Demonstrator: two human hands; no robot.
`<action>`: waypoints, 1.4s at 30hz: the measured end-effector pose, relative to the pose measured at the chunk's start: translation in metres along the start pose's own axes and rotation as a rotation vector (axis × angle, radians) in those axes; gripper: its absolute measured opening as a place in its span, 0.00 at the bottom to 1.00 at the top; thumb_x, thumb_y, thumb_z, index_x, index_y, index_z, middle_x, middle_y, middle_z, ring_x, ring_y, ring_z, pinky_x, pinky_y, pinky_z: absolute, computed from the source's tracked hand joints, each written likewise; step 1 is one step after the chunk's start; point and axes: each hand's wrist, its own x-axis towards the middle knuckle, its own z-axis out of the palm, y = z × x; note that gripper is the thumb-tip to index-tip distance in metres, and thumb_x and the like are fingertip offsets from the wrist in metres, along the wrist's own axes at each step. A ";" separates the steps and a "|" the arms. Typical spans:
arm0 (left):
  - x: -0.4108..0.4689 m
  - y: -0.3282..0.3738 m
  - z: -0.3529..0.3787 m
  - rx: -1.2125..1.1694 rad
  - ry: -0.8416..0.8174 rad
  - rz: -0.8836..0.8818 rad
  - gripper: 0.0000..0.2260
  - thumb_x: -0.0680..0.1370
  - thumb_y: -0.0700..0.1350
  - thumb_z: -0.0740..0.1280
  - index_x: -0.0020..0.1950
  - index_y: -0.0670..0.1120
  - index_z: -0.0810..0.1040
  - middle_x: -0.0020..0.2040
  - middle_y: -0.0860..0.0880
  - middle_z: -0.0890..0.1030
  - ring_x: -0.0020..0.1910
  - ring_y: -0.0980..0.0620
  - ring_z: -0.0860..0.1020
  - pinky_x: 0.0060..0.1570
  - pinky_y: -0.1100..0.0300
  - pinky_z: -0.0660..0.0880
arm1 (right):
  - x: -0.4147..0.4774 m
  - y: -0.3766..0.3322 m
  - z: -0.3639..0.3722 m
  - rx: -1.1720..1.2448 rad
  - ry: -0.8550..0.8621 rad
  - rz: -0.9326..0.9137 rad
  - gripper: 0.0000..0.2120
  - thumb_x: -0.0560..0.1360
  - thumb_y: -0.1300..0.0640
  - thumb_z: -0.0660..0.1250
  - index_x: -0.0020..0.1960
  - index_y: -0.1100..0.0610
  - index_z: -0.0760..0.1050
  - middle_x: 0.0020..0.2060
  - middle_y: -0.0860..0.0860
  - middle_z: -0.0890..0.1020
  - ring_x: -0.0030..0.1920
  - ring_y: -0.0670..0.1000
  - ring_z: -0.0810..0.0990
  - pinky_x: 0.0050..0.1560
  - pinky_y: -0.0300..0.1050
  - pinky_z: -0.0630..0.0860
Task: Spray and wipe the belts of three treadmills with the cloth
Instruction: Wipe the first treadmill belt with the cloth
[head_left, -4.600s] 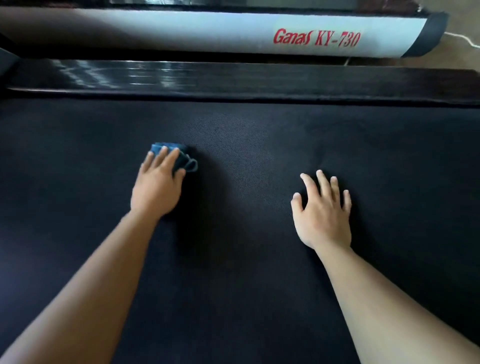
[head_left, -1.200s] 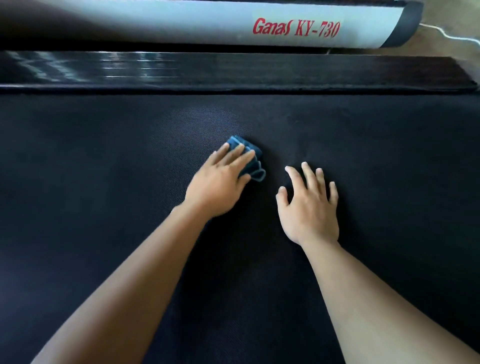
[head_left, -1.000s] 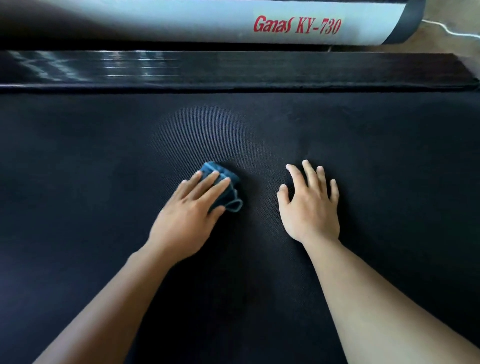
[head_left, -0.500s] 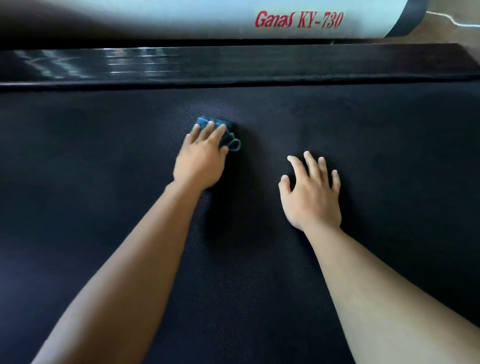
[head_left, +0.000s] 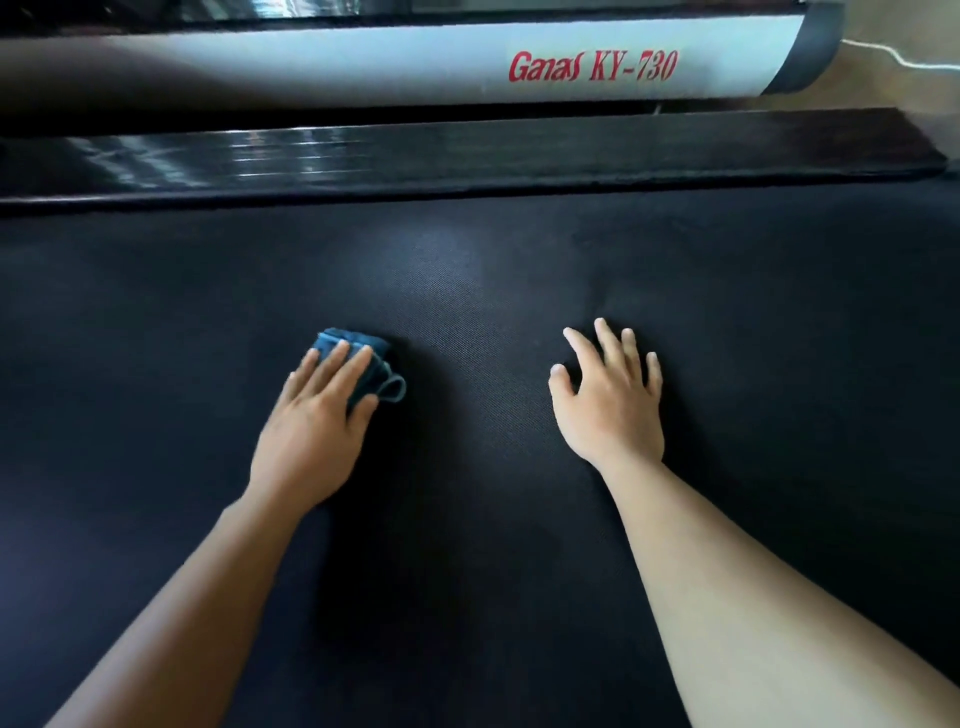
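Fingers of my left hand lie straight and close together on the cloth, pressing it flat to the belt left of the frame's centre. Nothing is gripped, since a flat palm spreads the pressure and lets the folded pad slide. A loop of its hem pokes out by my thumb. My right hand rests right of centre, fingers spread and straight, holding nothing; I judge it props my weight while I lean over. The cloth is folded small, so each pass covers only a narrow strip. The rail runs across the upper frame, and beyond it lies a neighbouring treadmill's pale cover. No spray bottle shows, so I take this as the wiping step.
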 end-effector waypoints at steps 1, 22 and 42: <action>0.011 0.002 -0.002 -0.005 0.012 -0.025 0.24 0.82 0.51 0.62 0.79 0.52 0.64 0.79 0.50 0.62 0.80 0.48 0.54 0.78 0.50 0.54 | 0.000 0.001 -0.001 0.024 -0.004 -0.003 0.24 0.81 0.44 0.54 0.76 0.43 0.60 0.79 0.47 0.55 0.79 0.52 0.47 0.77 0.55 0.40; 0.038 0.192 0.070 0.075 -0.224 0.593 0.25 0.83 0.55 0.59 0.80 0.55 0.59 0.80 0.53 0.59 0.80 0.49 0.52 0.79 0.52 0.49 | 0.013 0.100 -0.034 -0.030 0.133 0.142 0.22 0.81 0.49 0.54 0.75 0.48 0.64 0.78 0.51 0.60 0.78 0.55 0.52 0.77 0.60 0.45; 0.126 0.195 0.067 0.071 -0.165 0.414 0.25 0.83 0.55 0.58 0.80 0.57 0.58 0.81 0.55 0.57 0.80 0.50 0.50 0.77 0.55 0.49 | 0.016 0.101 -0.028 -0.072 0.134 0.162 0.22 0.83 0.50 0.50 0.76 0.45 0.61 0.78 0.49 0.58 0.79 0.54 0.51 0.77 0.60 0.46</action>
